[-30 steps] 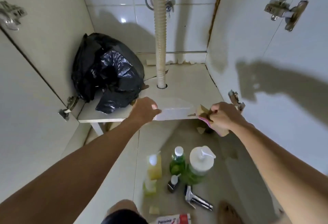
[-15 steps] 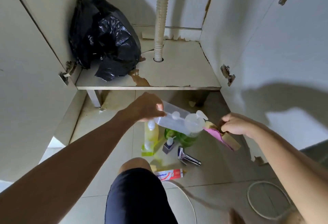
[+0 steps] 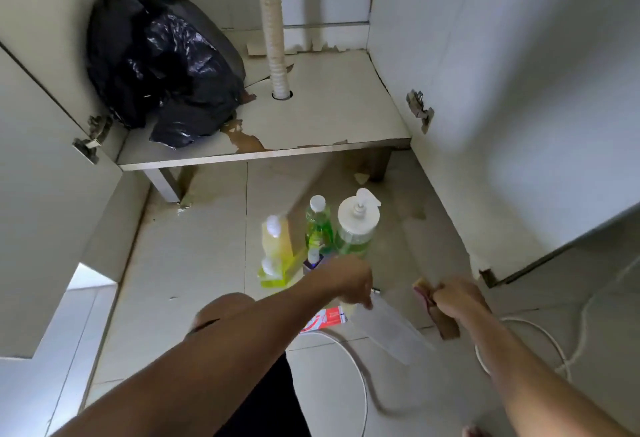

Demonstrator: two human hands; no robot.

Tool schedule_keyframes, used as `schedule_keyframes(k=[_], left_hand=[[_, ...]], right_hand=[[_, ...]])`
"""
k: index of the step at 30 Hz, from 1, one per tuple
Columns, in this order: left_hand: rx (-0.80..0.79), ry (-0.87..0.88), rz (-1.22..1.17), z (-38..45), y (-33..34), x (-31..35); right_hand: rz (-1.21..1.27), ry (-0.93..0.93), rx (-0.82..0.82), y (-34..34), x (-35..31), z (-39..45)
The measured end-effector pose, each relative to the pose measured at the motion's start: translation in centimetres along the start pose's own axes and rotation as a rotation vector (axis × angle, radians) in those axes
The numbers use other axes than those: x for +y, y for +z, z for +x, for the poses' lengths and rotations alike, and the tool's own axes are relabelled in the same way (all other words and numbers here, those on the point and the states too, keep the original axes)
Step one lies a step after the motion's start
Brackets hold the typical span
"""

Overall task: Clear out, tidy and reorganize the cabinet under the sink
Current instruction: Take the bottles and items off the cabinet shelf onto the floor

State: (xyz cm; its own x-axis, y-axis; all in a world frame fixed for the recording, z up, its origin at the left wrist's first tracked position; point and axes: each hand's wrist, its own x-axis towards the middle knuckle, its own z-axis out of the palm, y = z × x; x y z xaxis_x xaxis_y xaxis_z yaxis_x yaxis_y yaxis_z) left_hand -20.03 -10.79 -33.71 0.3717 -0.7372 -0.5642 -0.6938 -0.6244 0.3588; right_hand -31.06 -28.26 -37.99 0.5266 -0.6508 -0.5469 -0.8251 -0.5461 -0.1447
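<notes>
My left hand (image 3: 348,282) grips one end of a clear plastic box (image 3: 388,327), held low over the floor and blurred. A flat bundle of brown and pink sponges or card (image 3: 438,312) is pinched in my right hand (image 3: 457,299), just right of the box. The open cabinet's floor board (image 3: 329,118) holds a black rubbish bag (image 3: 156,59) at its back left. A ribbed drain hose (image 3: 273,21) passes down through the board. On the floor tiles stand a yellow bottle (image 3: 277,239), a green bottle (image 3: 318,222) and a pump bottle (image 3: 356,225).
A toothpaste box (image 3: 325,319) lies on the tiles under my left wrist. The cabinet doors (image 3: 519,90) stand open on both sides, with hinges (image 3: 419,111) jutting out. A white cable loop (image 3: 550,336) lies at the right. My knee (image 3: 225,308) is below the bottles.
Both hands have pulled back from the cabinet edge and dropped toward the floor, carrying the clear box and the bundle. The camera has drawn back, so the bottles now show beyond my hands.
</notes>
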Motion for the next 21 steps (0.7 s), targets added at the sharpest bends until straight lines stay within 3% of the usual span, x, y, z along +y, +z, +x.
schedule_keyframes(k=[4, 11, 16, 21], left_hand=[[0.029, 0.003, -0.047, 2.7, 3.9, 1.3], [0.042, -0.117, 0.012, 5.1, 8.9, 0.3], [-0.084, -0.242, -0.047, 5.6, 10.9, -1.1], [-0.285, -0.252, -0.025, 5.8, 10.9, -1.4]], right_hand=[[0.12, 0.042, 0.034, 2.4, 1.8, 1.3], [0.084, -0.007, 0.014, 5.1, 3.6, 3.8], [0.072, 0.012, -0.086, 6.2, 2.4, 4.7], [0.016, -0.043, -0.153, 5.7, 1.9, 5.2]])
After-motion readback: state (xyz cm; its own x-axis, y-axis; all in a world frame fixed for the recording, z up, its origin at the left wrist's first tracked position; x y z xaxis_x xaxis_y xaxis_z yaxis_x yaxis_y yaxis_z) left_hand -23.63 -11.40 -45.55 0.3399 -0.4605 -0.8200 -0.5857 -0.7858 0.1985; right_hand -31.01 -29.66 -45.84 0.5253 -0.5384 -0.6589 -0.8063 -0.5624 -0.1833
